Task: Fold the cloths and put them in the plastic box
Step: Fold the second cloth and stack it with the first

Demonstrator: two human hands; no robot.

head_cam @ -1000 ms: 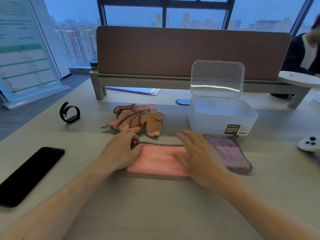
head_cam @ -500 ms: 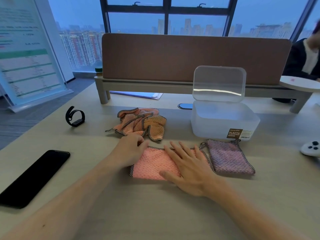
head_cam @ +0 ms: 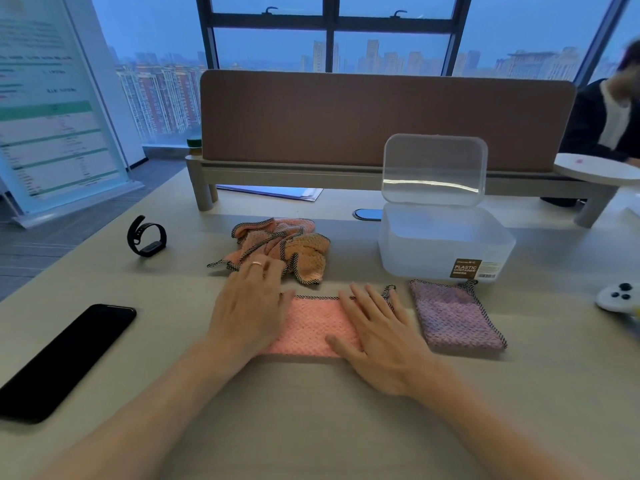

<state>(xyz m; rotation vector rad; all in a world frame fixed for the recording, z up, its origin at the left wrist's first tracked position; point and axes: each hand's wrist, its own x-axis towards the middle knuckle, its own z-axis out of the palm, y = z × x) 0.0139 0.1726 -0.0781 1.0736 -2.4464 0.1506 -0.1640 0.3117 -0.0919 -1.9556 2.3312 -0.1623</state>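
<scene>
A folded pink cloth (head_cam: 313, 323) lies flat on the table in front of me. My left hand (head_cam: 251, 306) rests palm down on its left part, fingers spread. My right hand (head_cam: 377, 327) presses flat on its right part. To the right lies a folded purple cloth (head_cam: 453, 315), apart from my hands. Behind the pink cloth sits a crumpled heap of orange and pink cloths (head_cam: 280, 247). The clear plastic box (head_cam: 443, 251) stands open at the back right, its lid (head_cam: 434, 169) upright; I see nothing inside it.
A black phone (head_cam: 65, 358) lies at the left. A black wristband (head_cam: 147, 237) stands further back. A white controller (head_cam: 620, 297) is at the right edge. A brown desk divider (head_cam: 346, 116) closes the far side, with a person seated beyond it at the right.
The pink cloth went from a long strip overlapping the purple cloth to a shorter folded piece lying apart from it. My left hand opened flat onto it. My right hand slid a little right.
</scene>
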